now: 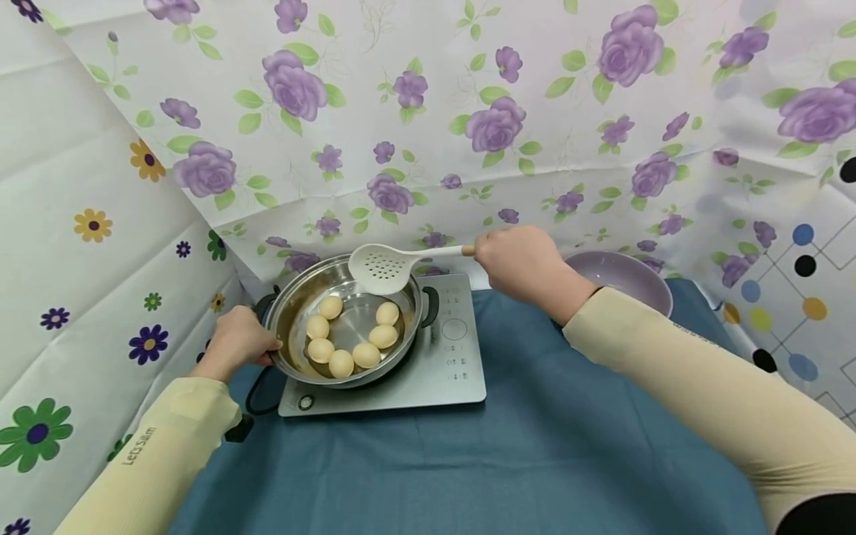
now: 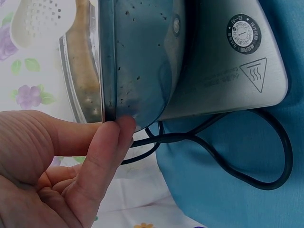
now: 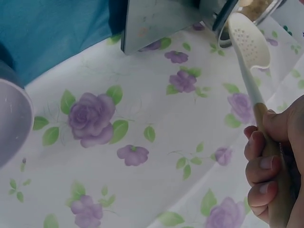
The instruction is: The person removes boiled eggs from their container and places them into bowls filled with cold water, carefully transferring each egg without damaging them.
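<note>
A steel pot (image 1: 354, 327) with black side handles stands on a flat silver induction cooker (image 1: 451, 383). Inside it, several pale yellow round balls (image 1: 341, 363) lie in a curve along the wall, in what looks like shallow liquid. My left hand (image 1: 237, 338) pinches the pot's rim at its left side, thumb against fingers, as the left wrist view shows. A white perforated skimmer (image 1: 381, 269) with a wooden grip is held in my right hand (image 1: 521, 260), fingers wrapped around the grip. Its head hangs over the pot's far right edge, above the balls.
A pale purple bowl (image 1: 625, 276) sits at the back right, partly hidden behind my right forearm. A black cord (image 2: 266, 183) loops beside the cooker's left edge. Blue cloth (image 1: 468, 468) covers the table, and flowered sheeting (image 1: 428, 111) hangs behind.
</note>
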`<state>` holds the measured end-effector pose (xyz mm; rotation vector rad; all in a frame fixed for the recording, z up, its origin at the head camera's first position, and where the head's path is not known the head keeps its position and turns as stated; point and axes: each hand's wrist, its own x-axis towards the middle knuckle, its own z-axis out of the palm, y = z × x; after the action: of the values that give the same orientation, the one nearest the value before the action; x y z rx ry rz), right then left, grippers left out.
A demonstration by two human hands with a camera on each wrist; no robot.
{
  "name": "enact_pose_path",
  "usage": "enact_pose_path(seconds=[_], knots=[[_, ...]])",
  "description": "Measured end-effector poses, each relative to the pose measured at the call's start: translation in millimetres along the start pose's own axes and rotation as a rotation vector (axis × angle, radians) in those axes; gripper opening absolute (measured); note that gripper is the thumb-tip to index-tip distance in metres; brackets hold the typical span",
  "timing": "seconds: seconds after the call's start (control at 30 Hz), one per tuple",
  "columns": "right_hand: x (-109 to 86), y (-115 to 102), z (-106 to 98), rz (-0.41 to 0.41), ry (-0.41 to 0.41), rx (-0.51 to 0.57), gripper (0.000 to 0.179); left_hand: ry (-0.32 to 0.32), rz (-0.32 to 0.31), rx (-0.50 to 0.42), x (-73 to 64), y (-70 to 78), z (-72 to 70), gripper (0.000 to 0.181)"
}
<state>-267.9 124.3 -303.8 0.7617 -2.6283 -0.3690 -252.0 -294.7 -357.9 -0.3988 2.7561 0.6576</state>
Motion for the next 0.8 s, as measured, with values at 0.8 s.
enact_pose_path(seconds=[0.8], knots=[[15.6, -26.9, 15.0, -0.137, 0.155, -0.087, 0.038, -0.002, 0.015, 0.012, -0.6, -0.2, -0.5, 0.02]])
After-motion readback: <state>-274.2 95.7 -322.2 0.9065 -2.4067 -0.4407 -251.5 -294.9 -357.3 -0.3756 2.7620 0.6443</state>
